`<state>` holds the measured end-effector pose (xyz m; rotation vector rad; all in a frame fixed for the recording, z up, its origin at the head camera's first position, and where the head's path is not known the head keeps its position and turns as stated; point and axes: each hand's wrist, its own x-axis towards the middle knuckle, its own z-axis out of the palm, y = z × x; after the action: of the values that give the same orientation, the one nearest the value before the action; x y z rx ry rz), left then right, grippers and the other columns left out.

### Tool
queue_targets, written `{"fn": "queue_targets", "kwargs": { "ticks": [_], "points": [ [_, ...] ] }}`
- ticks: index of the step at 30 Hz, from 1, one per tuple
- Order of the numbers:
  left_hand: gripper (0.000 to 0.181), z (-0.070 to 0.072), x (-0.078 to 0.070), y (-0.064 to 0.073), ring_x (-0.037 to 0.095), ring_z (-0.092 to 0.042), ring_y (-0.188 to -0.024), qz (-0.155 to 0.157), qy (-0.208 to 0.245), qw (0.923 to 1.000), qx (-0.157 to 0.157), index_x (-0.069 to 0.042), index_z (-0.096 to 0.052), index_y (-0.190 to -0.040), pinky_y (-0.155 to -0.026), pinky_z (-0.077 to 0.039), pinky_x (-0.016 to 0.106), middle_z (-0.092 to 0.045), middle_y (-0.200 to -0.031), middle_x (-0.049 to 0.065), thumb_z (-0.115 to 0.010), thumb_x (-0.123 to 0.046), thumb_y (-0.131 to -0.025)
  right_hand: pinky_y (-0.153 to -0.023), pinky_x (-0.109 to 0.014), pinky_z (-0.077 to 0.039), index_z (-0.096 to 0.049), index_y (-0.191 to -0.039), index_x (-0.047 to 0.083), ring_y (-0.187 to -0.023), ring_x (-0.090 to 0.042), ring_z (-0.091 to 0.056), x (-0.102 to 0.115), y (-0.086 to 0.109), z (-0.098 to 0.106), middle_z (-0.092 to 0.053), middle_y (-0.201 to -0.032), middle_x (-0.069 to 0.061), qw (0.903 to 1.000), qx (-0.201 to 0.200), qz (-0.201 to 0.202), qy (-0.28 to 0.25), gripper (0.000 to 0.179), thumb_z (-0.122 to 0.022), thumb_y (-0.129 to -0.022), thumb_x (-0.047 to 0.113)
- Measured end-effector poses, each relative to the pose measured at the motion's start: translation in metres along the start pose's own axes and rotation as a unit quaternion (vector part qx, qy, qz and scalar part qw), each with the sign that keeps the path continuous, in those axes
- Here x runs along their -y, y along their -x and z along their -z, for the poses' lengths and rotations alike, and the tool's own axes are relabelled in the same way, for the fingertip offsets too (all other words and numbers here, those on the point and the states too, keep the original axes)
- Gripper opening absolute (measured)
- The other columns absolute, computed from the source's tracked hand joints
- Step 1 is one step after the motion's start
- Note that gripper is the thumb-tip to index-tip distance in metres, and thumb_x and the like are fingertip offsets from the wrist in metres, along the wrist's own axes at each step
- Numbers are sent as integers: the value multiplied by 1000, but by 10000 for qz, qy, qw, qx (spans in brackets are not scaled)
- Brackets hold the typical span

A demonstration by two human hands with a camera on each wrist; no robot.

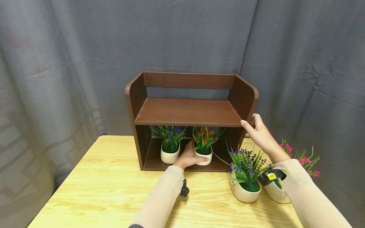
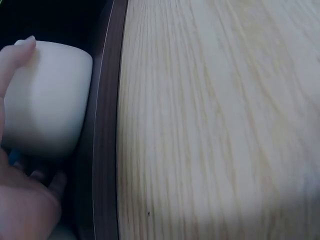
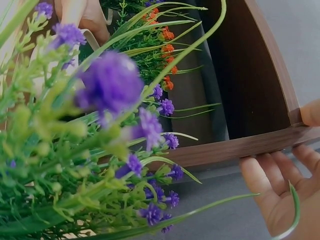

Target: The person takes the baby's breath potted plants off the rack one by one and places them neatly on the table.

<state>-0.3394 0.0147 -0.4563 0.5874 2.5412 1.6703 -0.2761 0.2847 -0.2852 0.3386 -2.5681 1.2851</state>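
Observation:
In the head view, a dark brown two-tier shelf [image 1: 188, 110] stands on the table. My left hand [image 1: 188, 157] reaches into its lower compartment and holds the white pot [image 2: 52, 95] of a plant with orange-red flowers [image 1: 203, 139], thumb across the front and fingers along its left side. Left of that hand, in the same compartment, is a potted plant with purple flowers [image 1: 170, 148]. My right hand [image 1: 259, 133] grips the shelf's right side panel, thumb at the front edge and fingers on the outer face, as the right wrist view also shows.
Outside the shelf, at the right, stand a second purple-flowered potted plant [image 1: 246, 177] and one with pink flowers [image 1: 278, 191], partly covered by the right forearm. The light wooden table [image 1: 99, 190] extends left and forward. A grey curtain [image 1: 188, 38] hangs behind.

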Motion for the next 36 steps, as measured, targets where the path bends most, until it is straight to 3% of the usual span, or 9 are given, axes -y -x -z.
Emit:
{"fn": "queue_targets", "kwargs": {
  "ticks": [10, 15, 28, 36],
  "points": [
    [112, -6, 3, -8, 29, -40, -135, -184, 361, 9991, -153, -7, -24, -156, -112, -31, 43, -39, -148, 17, -92, -21, -68, -73, -18, -49, -25, -142, -5, -108, -34, -50, 2, 2, 1, -41, -122, -23, 10000, 3, 63, -4, 55, -43, -107, 34],
    [113, -6, 1, -7, 30, -40, -135, -106, 374, 9991, -188, -8, -23, -156, -112, -32, 44, -39, -148, 17, -92, -22, -68, -74, -18, -49, -25, -141, -4, -109, -33, -49, 4, 2, 1, -40, -122, -23, 10000, -15, 71, -3, 57, -43, -107, 37],
    [113, -6, 1, -3, 29, -41, -134, -12, 410, 9987, -290, -10, -25, -156, -111, -33, 43, -40, -147, 15, -93, -24, -67, -82, -33, -51, -24, -141, -4, -110, -38, -49, 3, 4, -1, -39, -122, -24, 10000, 30, 20, 89, 59, -42, -107, 40],
    [113, -7, -1, 1, 30, -41, -134, -72, 514, 9983, -276, -9, -26, -156, -112, -31, 43, -39, -148, 16, -94, -21, -67, -78, -26, -50, -24, -141, -5, -105, -33, -49, 4, 4, 0, -40, -118, -22, 9999, 6, 22, 100, 57, -42, -107, 37]
  ]
}}
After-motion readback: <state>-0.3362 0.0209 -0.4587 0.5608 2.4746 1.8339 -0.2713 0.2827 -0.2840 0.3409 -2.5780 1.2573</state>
